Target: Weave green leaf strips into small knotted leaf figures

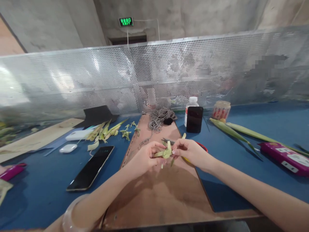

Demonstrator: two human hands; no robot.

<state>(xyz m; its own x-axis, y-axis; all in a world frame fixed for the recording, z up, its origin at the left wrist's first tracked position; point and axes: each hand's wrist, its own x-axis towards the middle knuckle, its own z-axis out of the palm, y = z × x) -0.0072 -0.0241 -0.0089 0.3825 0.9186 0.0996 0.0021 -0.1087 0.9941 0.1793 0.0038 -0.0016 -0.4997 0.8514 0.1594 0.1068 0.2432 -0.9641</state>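
Between my two hands, above the brown board, is a small piece of folded pale-green leaf strips [166, 153], with short strip ends sticking out upward and to the left. My left hand [151, 156] pinches its left side between thumb and fingers. At its right side my right hand [187, 151] is closed, thumb and forefinger pressed together on the leaf piece. Behind my right hand, partly hidden, lies a tool with red and yellow handles [202, 147], probably scissors. The brown board [156, 199] lies beneath both hands.
A black phone [91, 169], white case [68, 148] and leaf scraps [106, 130] lie left. Grey cord [160, 117] is piled behind. To the right stand a white bottle [192, 102], an upright phone [194, 119] and a jar [221, 110], near long leaves [231, 133] and a purple packet [286, 158].
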